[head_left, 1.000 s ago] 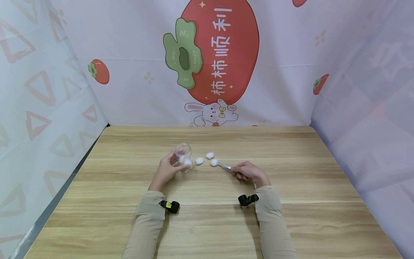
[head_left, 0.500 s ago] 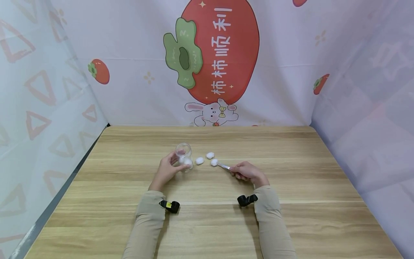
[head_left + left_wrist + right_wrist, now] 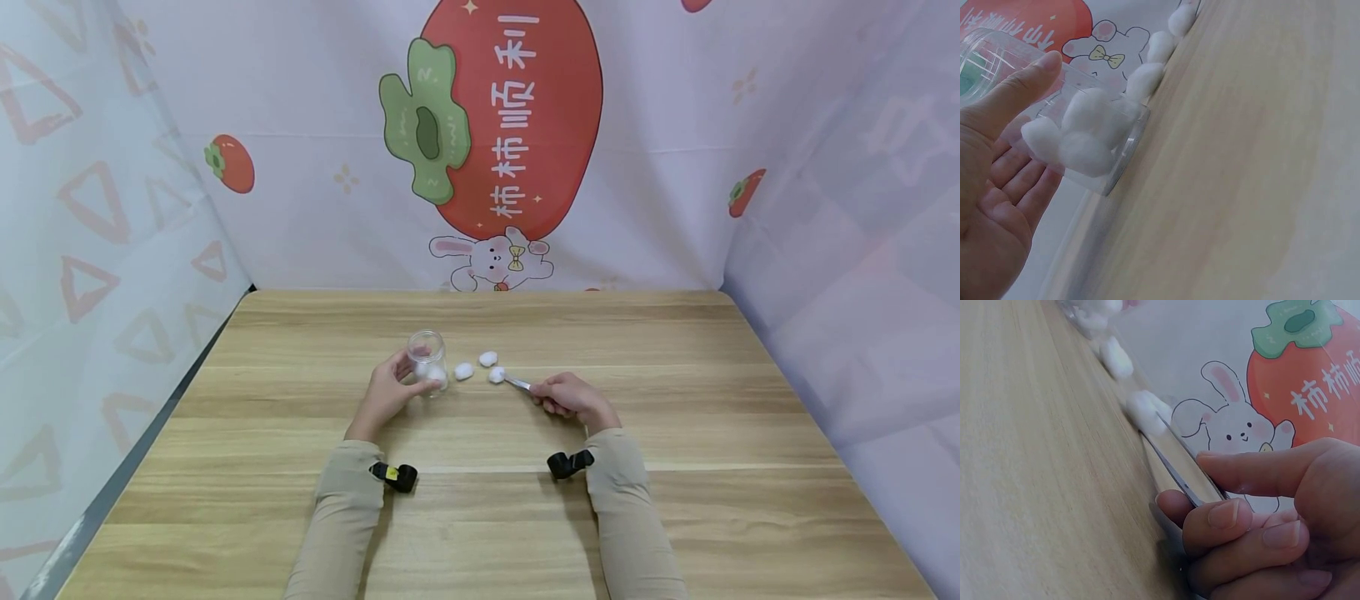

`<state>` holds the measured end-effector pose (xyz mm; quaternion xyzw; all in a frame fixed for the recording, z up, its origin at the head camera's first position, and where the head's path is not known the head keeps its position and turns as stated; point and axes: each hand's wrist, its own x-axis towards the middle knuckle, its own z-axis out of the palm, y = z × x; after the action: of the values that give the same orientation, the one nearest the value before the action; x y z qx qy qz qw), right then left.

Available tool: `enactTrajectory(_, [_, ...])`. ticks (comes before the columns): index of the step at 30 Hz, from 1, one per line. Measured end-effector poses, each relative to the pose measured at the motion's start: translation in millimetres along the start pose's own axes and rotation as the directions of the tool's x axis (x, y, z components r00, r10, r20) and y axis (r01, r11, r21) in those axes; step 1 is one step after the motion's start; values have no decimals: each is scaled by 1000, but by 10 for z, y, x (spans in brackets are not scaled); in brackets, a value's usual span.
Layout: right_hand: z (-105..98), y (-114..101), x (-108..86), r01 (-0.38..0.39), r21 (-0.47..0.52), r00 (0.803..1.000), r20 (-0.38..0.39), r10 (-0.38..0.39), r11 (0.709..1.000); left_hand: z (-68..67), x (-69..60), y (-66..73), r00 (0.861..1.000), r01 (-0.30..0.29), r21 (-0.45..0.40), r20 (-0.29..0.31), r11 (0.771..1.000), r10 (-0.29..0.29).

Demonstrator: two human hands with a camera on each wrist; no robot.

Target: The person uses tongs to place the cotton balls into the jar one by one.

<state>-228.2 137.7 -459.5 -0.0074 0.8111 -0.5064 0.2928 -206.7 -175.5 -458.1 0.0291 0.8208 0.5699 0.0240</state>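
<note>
Cotton ball point(image 3: 497, 376) on the tabletop point(image 3: 480, 525), right at the tips of tweezers point(image 3: 518, 384) pinched in the right hand point(image 3: 570, 396), and nearby, clear jar point(image 3: 432, 363), more cotton point(image 3: 1088, 137) inside, gripped in the left hand point(image 3: 386, 393)!

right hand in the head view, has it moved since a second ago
Yes, slightly: the right hand has shifted left, toward the clear jar, judged against the printed rabbit behind the table.

1 jar point(image 3: 428, 360), 3 cotton balls point(image 3: 464, 372) outside it, 1 tweezers point(image 3: 518, 383)
</note>
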Motion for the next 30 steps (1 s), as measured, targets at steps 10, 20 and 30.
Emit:
enactTrajectory(10, [39,-7,54,5,-5,1000,-12,-5,1000,15,109,-198,1000,-3,-24,-7,1000,3])
enactTrajectory(20, [56,-22,37,-3,-18,999,-37,2,1000,6,103,-189,1000,-1,-16,-12,1000,1])
enactTrajectory(30, [46,-9,44,7,-5,1000,-21,-7,1000,12,97,-187,1000,0,-24,-21,1000,0])
